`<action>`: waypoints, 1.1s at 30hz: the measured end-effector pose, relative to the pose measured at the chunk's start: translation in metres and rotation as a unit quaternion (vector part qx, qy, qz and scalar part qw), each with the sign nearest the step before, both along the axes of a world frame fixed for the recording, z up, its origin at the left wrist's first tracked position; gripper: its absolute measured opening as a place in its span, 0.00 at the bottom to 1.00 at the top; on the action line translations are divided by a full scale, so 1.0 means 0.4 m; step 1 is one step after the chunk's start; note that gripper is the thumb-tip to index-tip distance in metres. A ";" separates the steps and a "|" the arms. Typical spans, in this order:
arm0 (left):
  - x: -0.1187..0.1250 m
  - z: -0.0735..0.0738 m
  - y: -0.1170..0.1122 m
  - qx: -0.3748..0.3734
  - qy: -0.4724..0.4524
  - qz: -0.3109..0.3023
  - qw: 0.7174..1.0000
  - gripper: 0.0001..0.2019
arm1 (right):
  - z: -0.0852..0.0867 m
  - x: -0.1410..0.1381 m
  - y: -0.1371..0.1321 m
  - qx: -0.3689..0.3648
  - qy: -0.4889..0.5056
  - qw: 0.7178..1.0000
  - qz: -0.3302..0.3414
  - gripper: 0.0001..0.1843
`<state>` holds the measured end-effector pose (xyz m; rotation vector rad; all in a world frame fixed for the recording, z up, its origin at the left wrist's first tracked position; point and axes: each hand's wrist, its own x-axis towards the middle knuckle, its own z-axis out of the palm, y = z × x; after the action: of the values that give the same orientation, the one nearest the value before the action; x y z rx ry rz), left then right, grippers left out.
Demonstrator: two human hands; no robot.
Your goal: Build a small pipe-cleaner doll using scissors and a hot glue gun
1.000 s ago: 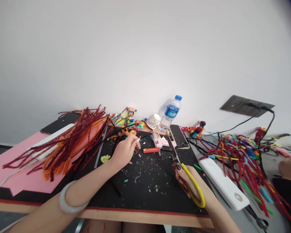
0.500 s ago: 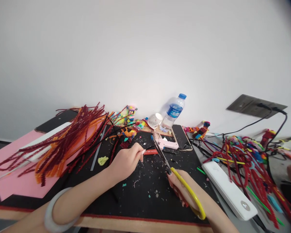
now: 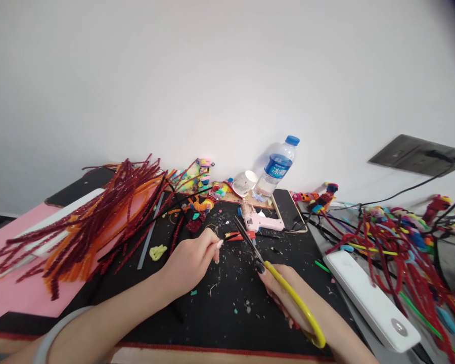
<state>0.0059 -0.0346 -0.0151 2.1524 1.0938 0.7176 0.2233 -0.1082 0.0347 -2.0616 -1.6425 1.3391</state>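
Pale wall [image 3: 174, 91], black mat [image 3: 212, 318] on table [image 3: 167, 355] | left hand [image 3: 191, 259]: fingers pinched on black stem [image 3: 230, 236] above mat | right hand [image 3: 282, 288]: fingers wrapped round yellow-handled scissors [image 3: 270, 268], blades near stem | risk: nicked left fingers if blades slip

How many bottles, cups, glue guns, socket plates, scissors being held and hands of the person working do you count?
Bottle: 1
Paper cup: 1
Pink glue gun: 1
Wall socket plate: 1
Held scissors: 1
Hands, left hand and right hand: 2
Total: 7

Pale bangle [image 3: 54, 330], dark-painted thumbnail [image 3: 260, 269]
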 end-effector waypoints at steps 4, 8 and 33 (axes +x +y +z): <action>-0.005 -0.003 0.000 -0.017 0.004 0.009 1.000 0.12 | 0.003 0.002 0.001 0.004 0.002 1.000 0.008 0.27; -0.008 -0.002 -0.002 -0.020 0.009 0.006 1.000 0.12 | 0.003 0.002 -0.001 0.013 0.004 1.000 0.013 0.28; -0.035 -0.016 -0.055 0.009 0.044 -0.017 0.999 0.12 | -0.001 -0.018 -0.024 0.030 -0.056 0.998 0.025 0.21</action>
<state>-0.0079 -0.0567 -0.0214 2.2305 1.0973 0.6234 0.2160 -0.1176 0.0344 -2.1106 -1.7674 1.1925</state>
